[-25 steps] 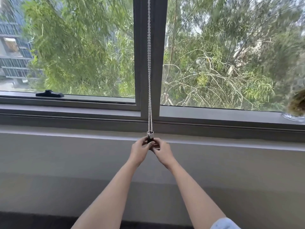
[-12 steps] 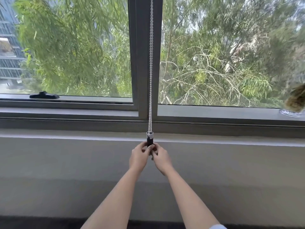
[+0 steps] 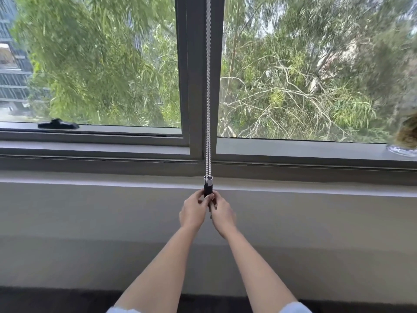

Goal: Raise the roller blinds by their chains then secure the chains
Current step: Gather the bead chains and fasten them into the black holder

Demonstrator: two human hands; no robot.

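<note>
A white bead chain (image 3: 208, 86) hangs in a doubled loop down the grey window mullion (image 3: 196, 75). Its lower end runs into a small holder (image 3: 208, 185) with a silver top and a black body, set against the wall just below the sill. My left hand (image 3: 194, 211) and my right hand (image 3: 222, 213) meet under the holder, fingertips pinched on its black lower part from both sides. The blind itself is out of view above the frame.
A grey sill (image 3: 90, 150) runs the width of the window above a plain grey wall (image 3: 90, 222). A black window handle (image 3: 58, 124) lies on the left frame. At the right edge stands a glass dish (image 3: 404, 150) with brown dried matter. Dark floor lies below.
Both hands have slid slightly lower on the holder, exposing more of its black body. The camera has shifted a little; the chain hangs as before.
</note>
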